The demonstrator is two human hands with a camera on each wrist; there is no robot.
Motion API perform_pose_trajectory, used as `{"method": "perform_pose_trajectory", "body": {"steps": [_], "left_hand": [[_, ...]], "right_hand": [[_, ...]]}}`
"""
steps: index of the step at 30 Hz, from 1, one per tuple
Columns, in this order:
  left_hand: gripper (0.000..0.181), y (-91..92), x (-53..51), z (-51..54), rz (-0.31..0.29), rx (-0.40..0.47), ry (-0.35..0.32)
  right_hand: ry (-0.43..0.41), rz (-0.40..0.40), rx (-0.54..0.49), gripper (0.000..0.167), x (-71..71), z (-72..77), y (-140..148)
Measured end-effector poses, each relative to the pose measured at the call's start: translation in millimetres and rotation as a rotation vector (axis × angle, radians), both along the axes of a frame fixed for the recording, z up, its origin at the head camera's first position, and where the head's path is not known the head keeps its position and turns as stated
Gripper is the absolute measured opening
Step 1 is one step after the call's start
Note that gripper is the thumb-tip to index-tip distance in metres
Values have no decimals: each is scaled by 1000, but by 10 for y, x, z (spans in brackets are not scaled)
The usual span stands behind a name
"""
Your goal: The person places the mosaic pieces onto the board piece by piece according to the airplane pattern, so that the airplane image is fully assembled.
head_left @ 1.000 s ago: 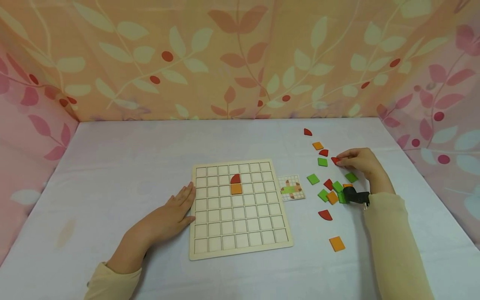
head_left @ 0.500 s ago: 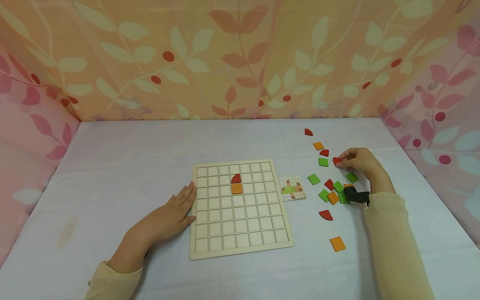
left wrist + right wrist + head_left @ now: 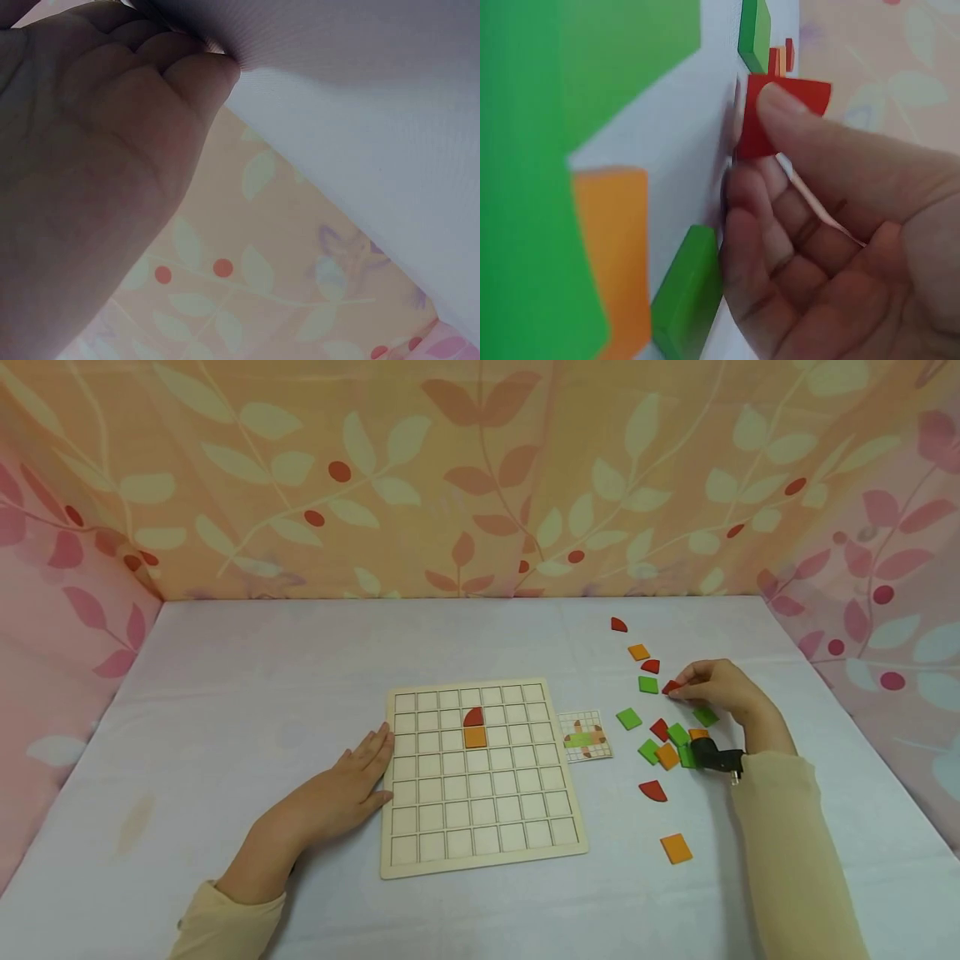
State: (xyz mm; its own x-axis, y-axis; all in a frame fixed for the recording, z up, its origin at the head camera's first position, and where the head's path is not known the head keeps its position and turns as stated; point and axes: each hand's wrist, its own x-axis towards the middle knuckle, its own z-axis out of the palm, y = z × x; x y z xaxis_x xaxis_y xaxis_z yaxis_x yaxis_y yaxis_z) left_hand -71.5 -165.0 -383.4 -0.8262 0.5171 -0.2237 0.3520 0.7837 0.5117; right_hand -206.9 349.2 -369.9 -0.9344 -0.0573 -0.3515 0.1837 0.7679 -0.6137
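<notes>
So, L hand [image 3: 341,793] lies w/ straight fingers, thumb apart, against the left edge of the board [image 3: 453,789], prob. to stop it sliding. R hand [image 3: 720,685] pinches a red quarter-circle [image 3: 810,93] btwn thumb & fingers, well right of the board; piece is tilted up, prob. bc a thin tile grips easier so. Can't tell if its edge touches the table [image 3: 300,652]. Pattern card [image 3: 588,739] sits right beside the board, prob. for quick ref. Board carries 1 orange square [image 3: 476,737] w/ 1 red wedge [image 3: 473,717] just beyond. Loose tiles [image 3: 629,719] lie near R hand, handy for picking.
</notes>
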Motion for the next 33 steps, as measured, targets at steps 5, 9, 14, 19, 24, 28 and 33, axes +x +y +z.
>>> {"method": "perform_pose_trajectory", "body": {"steps": [5,9,14,19,24,28,33], "left_hand": [[68,12,-4,2,1,-4,1],[68,26,-8,11,3,-10,-1],[68,8,-7,34,-1,-2,-15],[68,-34,-2,53,-6,11,-50],[68,-59,10,42,-5,7,-53],[69,-44,10,34,-6,8,-39],[70,-30,12,49,0,-14,-40]], "right_hand": [[34,21,-27,32,60,28,-91],[59,18,-53,33,94,62,-207],[94,21,-126,32,124,100,-359],[128,41,-220,30,150,122,-526],[160,81,-267,26,157,136,-739],[171,125,-287,24,164,144,-921],[145,158,-312,22,185,161,-1164]]}}
